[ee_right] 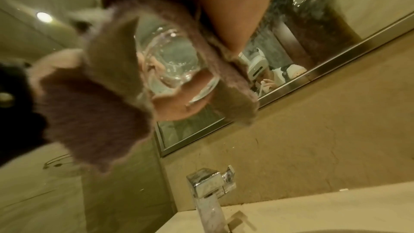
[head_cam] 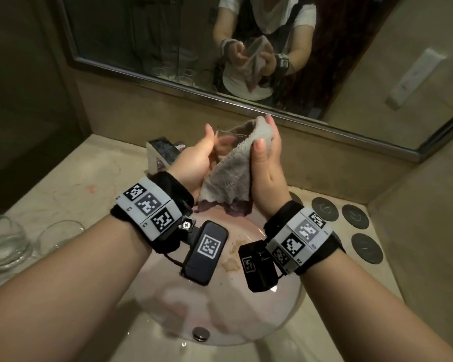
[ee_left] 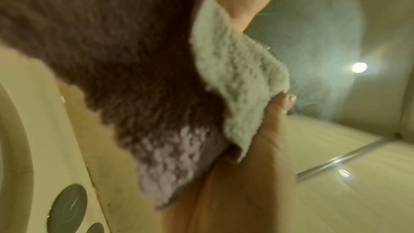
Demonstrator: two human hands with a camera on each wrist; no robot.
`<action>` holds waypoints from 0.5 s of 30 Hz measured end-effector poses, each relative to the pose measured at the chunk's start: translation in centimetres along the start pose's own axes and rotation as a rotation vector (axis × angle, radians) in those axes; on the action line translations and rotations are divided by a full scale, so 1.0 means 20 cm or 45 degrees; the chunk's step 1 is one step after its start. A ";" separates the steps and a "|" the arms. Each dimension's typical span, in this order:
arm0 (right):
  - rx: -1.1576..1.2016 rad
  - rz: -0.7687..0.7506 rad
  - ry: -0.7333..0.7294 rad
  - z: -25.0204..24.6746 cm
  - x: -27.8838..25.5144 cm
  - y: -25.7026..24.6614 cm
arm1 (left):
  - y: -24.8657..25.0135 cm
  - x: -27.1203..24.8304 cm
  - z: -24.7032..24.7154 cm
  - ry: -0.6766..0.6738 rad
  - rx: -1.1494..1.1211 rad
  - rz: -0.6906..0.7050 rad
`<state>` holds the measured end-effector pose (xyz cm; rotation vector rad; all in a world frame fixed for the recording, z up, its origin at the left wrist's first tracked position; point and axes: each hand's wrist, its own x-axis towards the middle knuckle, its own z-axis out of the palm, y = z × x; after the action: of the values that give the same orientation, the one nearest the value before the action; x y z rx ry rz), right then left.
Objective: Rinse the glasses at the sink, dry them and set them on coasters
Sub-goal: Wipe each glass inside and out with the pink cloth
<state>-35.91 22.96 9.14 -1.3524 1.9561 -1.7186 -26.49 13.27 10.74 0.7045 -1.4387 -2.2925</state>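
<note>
Three glasses show in all: one held up over the sink [head_cam: 280, 304] and two [head_cam: 4, 241] standing side by side on the table [head_cam: 71, 184] at the left edge of the head view. Four dark round coasters [head_cam: 355, 216] lie on the table to the right of the basin; a fifth may be partly hidden behind the right wrist. There is one cloth [head_cam: 229, 176], grey on one face and purple at its lower hem.

The held glass [head_cam: 226, 138] is clear, stemless and rounded, with water drops on its thick base in the right wrist view. The left hand [head_cam: 196, 158] has its grip curled round the glass from the left. The right hand [head_cam: 266, 158] pinches the cloth against the glass, thumb outside and cloth bunched over the rim. A square chrome tap [head_cam: 158, 152] stands just behind the hands.
</note>
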 end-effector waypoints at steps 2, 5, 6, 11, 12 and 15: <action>0.068 0.074 -0.025 0.00 0.02 0.00 | 0.01 -0.02 0.03 -0.106 0.062 0.012; 0.431 0.446 -0.060 -0.03 0.02 -0.05 | 0.00 -0.02 0.02 -0.122 -0.091 0.093; 0.501 0.514 -0.080 -0.04 0.01 -0.06 | -0.01 -0.02 0.01 -0.140 -0.132 0.072; 0.528 0.440 -0.011 -0.02 0.00 -0.06 | -0.01 -0.02 0.01 -0.172 -0.189 0.053; 0.498 0.358 0.007 -0.02 0.00 -0.05 | -0.01 -0.02 0.01 -0.154 -0.187 0.091; 0.260 0.138 0.029 0.00 -0.01 -0.07 | 0.01 -0.04 0.03 -0.143 -0.085 0.221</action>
<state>-35.17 23.37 10.21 -1.1403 1.7731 -1.8316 -26.10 14.10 11.24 0.4190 -1.4045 -2.2640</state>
